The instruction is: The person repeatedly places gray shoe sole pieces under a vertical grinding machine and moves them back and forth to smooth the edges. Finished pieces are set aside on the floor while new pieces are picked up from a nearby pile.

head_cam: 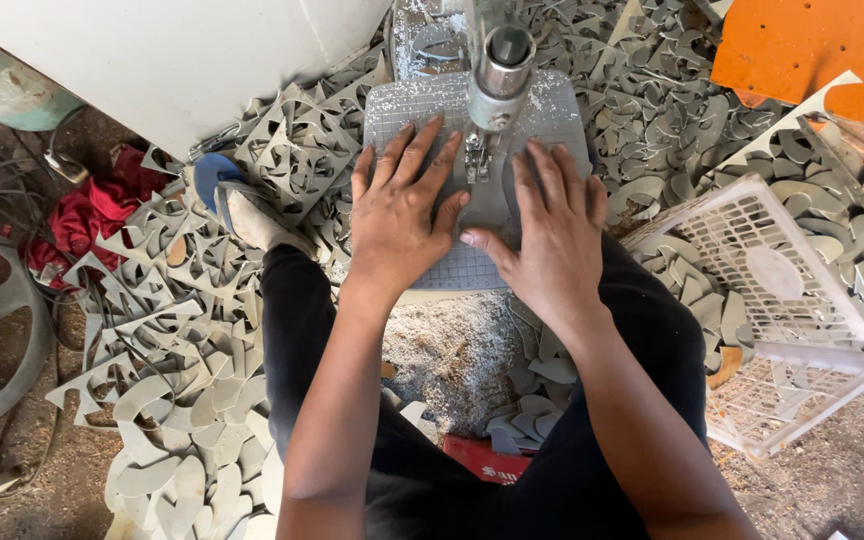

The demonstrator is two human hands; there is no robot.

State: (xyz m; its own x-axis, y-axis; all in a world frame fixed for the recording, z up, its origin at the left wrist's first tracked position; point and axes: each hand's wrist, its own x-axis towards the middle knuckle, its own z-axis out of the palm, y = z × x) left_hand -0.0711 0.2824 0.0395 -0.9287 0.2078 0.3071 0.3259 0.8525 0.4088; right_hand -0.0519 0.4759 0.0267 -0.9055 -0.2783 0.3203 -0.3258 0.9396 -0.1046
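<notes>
Both the left hand [399, 205] and right hand [547, 222] are lying open, palms pressing flat a grey sheet [472, 262] on the saw table [402, 105], its long axis running away from the person toward the blade [476, 160].

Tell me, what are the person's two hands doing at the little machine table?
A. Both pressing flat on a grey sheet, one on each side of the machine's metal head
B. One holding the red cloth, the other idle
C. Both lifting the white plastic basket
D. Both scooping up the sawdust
A: the left hand and right hand lie palm-down on the grey sheet, either side of the metal head; the white basket stands untouched beside them.
</notes>
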